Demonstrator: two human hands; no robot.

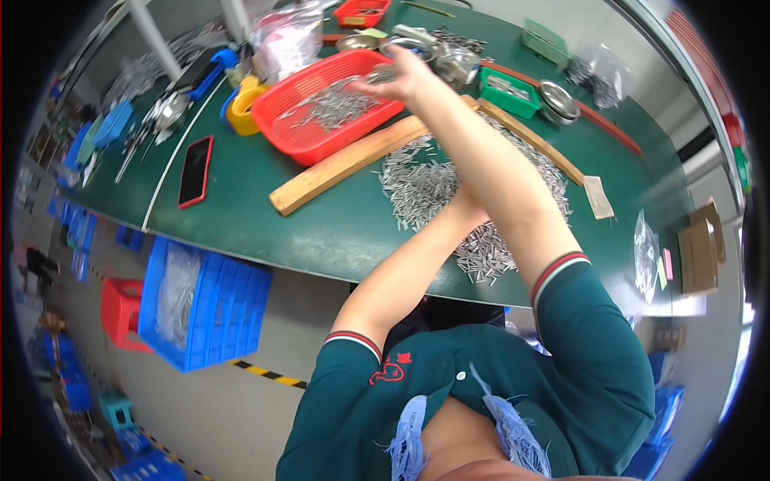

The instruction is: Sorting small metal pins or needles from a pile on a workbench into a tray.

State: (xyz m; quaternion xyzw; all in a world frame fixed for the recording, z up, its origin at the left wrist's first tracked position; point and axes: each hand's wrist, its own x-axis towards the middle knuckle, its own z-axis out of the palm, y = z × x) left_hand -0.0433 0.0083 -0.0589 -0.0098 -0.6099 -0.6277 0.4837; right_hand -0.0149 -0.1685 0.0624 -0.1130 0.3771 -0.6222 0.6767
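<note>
My right hand point(405, 78) reaches over the right end of a red plastic basket point(301, 152). Its thumb and fingers are spread apart, somewhat smeared by motion. Small metal pins point(333, 108) lie in a loose heap inside the basket, and a few show beside the fingers. My left hand point(475, 202) is down at a wide pile of similar metal pins point(421, 188) on the green tabletop point(265, 232). The right forearm crosses in front of it and hides its fingers. Wooden bars point(345, 164) border the pile on its far side.
A red-edged phone point(195, 172) lies left of the basket. Yellow tape-like rings point(245, 104), a green basket point(509, 98) and metal bowls point(559, 103) stand farther back. Stacked blue crates point(212, 305) and a red stool point(120, 313) are on the floor at left. A cardboard box point(699, 255) is at right.
</note>
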